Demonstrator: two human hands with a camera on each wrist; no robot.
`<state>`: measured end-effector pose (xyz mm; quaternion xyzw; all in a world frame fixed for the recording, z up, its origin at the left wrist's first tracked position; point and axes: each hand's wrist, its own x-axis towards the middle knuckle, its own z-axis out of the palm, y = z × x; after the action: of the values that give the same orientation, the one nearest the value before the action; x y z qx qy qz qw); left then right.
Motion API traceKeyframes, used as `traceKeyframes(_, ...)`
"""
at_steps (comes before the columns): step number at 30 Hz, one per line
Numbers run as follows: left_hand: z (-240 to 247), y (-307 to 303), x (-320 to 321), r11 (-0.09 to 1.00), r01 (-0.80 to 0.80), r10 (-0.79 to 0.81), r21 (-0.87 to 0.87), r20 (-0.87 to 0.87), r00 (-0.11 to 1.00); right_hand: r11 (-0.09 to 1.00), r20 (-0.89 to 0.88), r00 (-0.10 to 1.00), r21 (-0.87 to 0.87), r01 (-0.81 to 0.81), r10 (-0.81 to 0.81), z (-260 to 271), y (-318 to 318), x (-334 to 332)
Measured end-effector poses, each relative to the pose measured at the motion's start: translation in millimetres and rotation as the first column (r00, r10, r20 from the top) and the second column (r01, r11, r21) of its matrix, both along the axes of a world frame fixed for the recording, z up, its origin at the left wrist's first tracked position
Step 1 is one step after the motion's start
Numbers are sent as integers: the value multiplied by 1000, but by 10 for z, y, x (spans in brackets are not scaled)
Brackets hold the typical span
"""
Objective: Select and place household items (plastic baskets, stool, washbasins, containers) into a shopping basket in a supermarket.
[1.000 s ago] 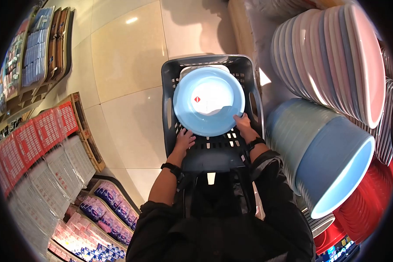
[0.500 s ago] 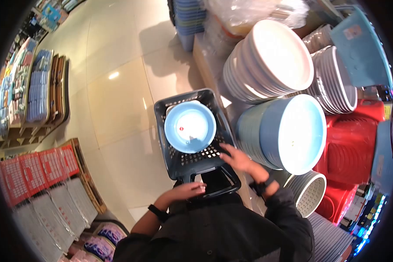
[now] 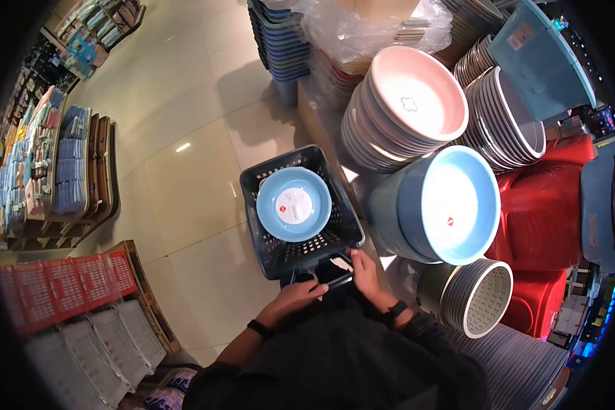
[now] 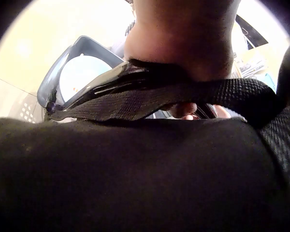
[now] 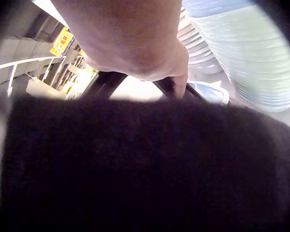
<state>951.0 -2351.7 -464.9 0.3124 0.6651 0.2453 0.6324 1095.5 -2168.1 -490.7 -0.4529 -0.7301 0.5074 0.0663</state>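
Glossy beige floor tiles (image 3: 184,171) fill a shop aisle, seen from above. One dark grey basket (image 3: 253,188) stands on the floor just ahead of the person, and one pale blue basin (image 3: 294,203) lies inside it, open side up, with a round label at its centre. Both hands meet at the basket's single black handle (image 3: 339,279), close to the body. The right hand (image 3: 363,268) grips the handle, fingers curled round the bar (the right wrist view shows this best). The left hand (image 3: 297,295) touches the handle's near end; whether its fingers wrap it I cannot tell, as a dark sleeve and strap block the left wrist view. Each wrist wears one black band.

To the right, goods are stacked on their sides: one stack of pink basins (image 3: 417,102), one stack of blue basins (image 3: 451,205), red tubs (image 3: 547,205) and one stack of perforated bowls (image 3: 478,297). Shelves (image 3: 68,171) line the left.
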Motion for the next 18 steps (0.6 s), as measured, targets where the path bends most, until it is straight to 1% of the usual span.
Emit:
traceKeyframes(1, -4, 77, -54, 999, -42, 43, 20, -38, 998, 999, 39, 999, -45, 10, -8, 52, 63, -105)
traceKeyframes(2, 20, 148, -103, 994, -96, 98, 45, -56, 994, 1000, 17, 1000, -16, -1, 2, 94, 133, -208)
traceKeyframes(5, -80, 335, -249, 992, -123, 125, 24, -138, 982, 999, -22, 999, -30, -41, 40, -103, 369, -407)
traceKeyframes(7, -59, 407, -357, 965, -262, 255, -20, -175, 951, 995, -42, 996, -59, -75, 73, -187, 462, -593)
traceKeyframes(8, -75, 441, -434, 965, -261, 253, -16, -187, 949, 996, -55, 996, -58, -74, 71, -238, 509, -701)
traceKeyframes(10, -73, 545, -588, 956, -292, 287, 0, -190, 939, 994, -56, 993, -43, -102, 100, -252, 623, -908)
traceKeyframes(11, -69, 601, -664, 953, -303, 303, 23, -155, 940, 992, -56, 992, -48, -115, 112, -246, 690, -1000)
traceKeyframes(12, -98, 640, -736, 954, -297, 298, 36, -157, 941, 991, -53, 991, -43, -128, 126, -220, 754, -1106)
traceKeyframes(15, -340, 731, -958, 946, -310, 320, 92, -135, 938, 985, -31, 987, -71, -157, 155, -284, 918, -1366)
traceKeyframes(17, -485, 762, -1131, 933, -355, 359, 67, -77, 930, 987, -48, 987, -45, -156, 154, -348, 971, -1586)
traceKeyframes(18, -488, 785, -1217, 937, -339, 345, 79, -76, 936, 986, -64, 985, -27, -162, 160, -355, 988, -1700)
